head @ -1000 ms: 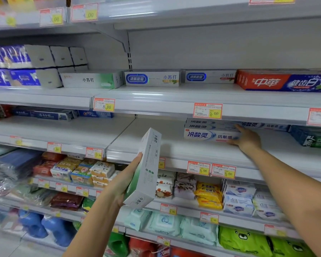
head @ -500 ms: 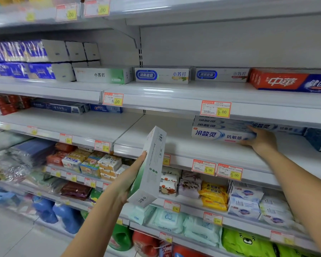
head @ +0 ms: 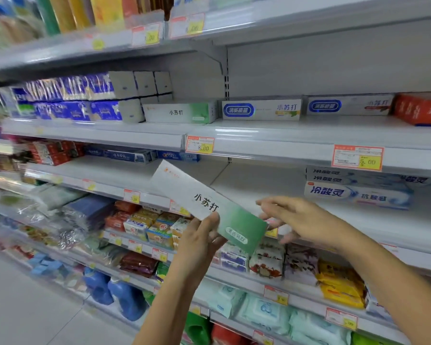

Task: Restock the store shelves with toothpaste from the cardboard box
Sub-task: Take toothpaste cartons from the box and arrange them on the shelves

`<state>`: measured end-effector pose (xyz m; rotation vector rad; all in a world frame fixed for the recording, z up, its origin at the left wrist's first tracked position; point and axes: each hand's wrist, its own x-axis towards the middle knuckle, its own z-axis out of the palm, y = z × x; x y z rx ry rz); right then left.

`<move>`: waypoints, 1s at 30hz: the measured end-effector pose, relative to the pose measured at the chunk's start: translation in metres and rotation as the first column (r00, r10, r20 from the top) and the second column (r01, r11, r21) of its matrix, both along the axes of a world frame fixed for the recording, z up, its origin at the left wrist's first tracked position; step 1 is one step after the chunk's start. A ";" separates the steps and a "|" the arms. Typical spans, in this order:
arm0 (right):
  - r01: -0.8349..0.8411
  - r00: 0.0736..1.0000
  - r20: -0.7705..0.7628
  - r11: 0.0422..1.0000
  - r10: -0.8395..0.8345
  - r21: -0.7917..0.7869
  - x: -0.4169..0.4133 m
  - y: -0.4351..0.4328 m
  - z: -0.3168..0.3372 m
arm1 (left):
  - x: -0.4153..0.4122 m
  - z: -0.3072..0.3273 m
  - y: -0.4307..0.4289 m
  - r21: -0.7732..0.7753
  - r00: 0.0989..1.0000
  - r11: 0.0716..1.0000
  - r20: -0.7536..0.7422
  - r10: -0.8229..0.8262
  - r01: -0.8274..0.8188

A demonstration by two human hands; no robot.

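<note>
Gripping the tilted toothpaste box (head: 205, 204), my left hand (head: 199, 245) lays its thumb across the front. My right hand (head: 302, 221) hovers, fingers spread, just beside the green end.

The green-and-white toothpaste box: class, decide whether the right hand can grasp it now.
Probably yes: the open right hand is beside the box, nothing lies between, and the left hand grips only its lower edge.
</note>
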<state>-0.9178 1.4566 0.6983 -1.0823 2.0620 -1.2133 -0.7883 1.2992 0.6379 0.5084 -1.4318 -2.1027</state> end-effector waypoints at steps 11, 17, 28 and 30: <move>0.101 0.954 -0.219 0.904 -0.206 -0.415 0.048 -0.135 0.096 | 0.010 0.102 -0.126 -0.309 0.986 0.947 -0.108 -0.130 0.091; 0.165 0.859 -0.401 0.914 -0.317 -0.369 0.007 -0.185 0.150 | -0.003 0.140 -0.223 -0.736 0.946 0.636 -0.019 0.323 -0.232; 0.372 0.708 -0.602 0.920 -0.369 -0.127 -0.072 -0.248 0.133 | -0.037 0.089 -0.288 -0.921 0.911 0.291 -0.134 0.390 -0.260; 0.446 0.673 -0.616 0.889 -0.410 -0.104 -0.078 -0.258 0.126 | -0.037 0.087 -0.290 -0.926 0.910 0.267 -0.151 0.386 -0.267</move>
